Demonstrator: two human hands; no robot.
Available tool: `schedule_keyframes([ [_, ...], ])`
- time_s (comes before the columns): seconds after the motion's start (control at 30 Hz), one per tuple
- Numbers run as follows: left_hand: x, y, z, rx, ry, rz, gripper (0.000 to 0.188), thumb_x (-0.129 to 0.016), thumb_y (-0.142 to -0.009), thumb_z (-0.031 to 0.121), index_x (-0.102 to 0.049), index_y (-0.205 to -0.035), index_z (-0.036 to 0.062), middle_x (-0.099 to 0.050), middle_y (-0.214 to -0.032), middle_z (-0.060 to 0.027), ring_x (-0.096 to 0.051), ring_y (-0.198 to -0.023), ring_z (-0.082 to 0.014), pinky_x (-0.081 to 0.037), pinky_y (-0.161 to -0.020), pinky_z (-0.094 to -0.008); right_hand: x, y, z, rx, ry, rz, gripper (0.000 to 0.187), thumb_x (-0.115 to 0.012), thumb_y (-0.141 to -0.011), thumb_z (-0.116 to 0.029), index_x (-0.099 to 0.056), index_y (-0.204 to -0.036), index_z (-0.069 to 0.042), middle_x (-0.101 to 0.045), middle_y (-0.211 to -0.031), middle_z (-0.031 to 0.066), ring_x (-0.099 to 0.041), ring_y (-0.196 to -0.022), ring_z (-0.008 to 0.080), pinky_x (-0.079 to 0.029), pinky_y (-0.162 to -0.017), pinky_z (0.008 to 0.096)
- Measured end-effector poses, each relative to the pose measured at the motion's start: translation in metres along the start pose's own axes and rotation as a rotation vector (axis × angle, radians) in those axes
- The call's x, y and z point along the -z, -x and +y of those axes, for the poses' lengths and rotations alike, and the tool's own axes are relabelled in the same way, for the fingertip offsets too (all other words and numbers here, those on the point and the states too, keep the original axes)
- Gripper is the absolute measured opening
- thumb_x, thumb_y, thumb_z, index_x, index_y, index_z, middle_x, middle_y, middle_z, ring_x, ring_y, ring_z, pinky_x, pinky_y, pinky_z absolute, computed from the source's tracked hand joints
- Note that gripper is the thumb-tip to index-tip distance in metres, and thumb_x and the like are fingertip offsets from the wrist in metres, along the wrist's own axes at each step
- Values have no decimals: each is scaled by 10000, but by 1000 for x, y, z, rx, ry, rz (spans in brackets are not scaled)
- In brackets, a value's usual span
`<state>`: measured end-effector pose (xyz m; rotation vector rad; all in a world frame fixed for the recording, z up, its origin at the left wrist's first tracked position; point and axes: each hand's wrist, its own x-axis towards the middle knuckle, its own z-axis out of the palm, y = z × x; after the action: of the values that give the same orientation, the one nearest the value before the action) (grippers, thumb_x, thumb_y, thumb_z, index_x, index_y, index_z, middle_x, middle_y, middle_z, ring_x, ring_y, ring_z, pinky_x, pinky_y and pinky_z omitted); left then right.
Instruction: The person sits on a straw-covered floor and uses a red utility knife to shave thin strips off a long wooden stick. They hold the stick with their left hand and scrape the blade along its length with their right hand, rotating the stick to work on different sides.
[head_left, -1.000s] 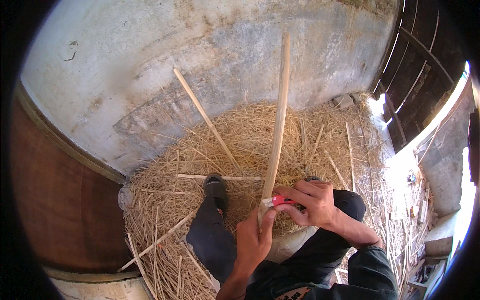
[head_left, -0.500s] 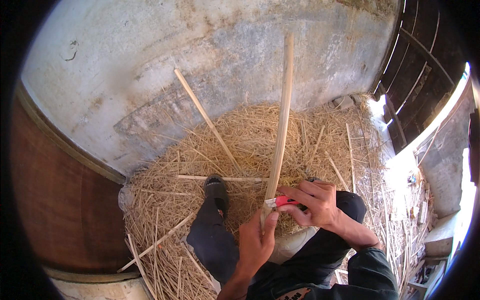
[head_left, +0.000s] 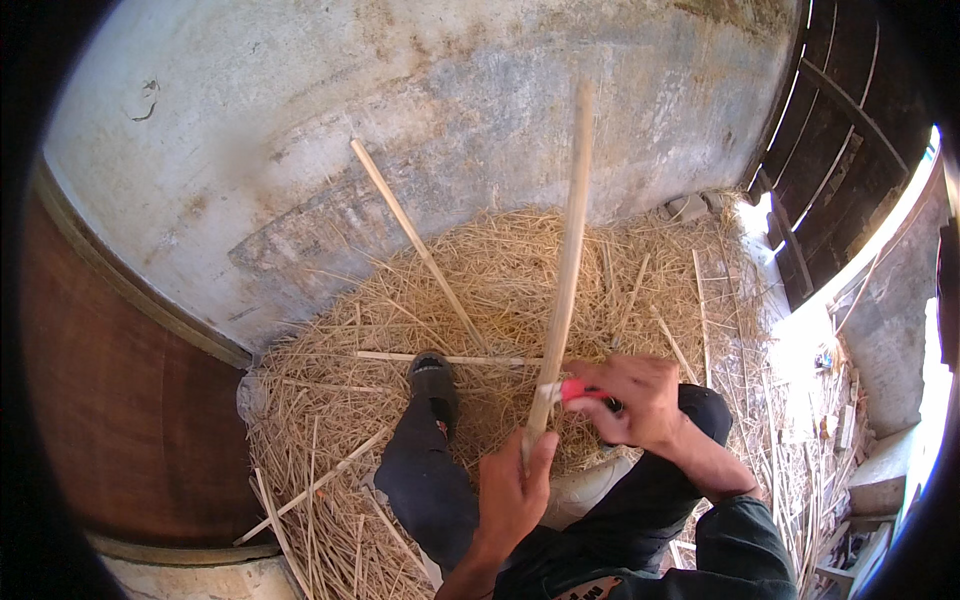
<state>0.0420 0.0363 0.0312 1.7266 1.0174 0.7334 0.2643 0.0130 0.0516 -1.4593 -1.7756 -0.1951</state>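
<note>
Wooden strip [head_left: 569, 270], pale, long and narrow

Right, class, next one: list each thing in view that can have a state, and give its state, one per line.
Left hand: closed around the wooden strip's lower end
Right hand: closed on the red cutter, blurred
Wooden strip: held, slanting upward
Red cutter: held, front end at the strip; contact unclear
Thin stick: slanted, upper end overlapping the wall
Straw-coloured strands: loose, heaped
Wall: stained, patchy
</note>
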Motion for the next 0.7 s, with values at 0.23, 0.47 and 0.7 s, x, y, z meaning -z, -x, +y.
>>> schedule_keyframes([
  [0.23, -21, 51, -33, 153, 85, -189, 365, -659, -1104, 334, -676, -980, -9, -516, -638, -37, -476, -625, -70, -391, -536, -334, 36, -27, 66, -462, 36, 338, 278, -789, -996, -224, -809, -1173, -11, -786, -874, 129, -702, -725, 161, -534, -641, 317],
  [0.47, -3, 21, -24, 91, 74, 14, 368, -711, -1072, 335, -672, -971, -17, -564, -616, -89, -545, -547, -141, -423, -527, -366, 11, -6, 38, -403, -197, 148, 284, -820, -956, -212, -791, -1183, -44, -790, -935, 102, -730, -766, 179, -554, -654, 320],
  [0.7, -1, -1, -6, 27, 115, 68, 342, -718, -1067, 312, -655, -979, -13, -588, -676, -100, -527, -597, -122, -438, -551, -348, -6, 5, 2, 52, -145, -69, 344, -909, -833, -297, -798, -1110, -127, -705, -824, 13, -699, -650, 224, -555, -580, 348],
])
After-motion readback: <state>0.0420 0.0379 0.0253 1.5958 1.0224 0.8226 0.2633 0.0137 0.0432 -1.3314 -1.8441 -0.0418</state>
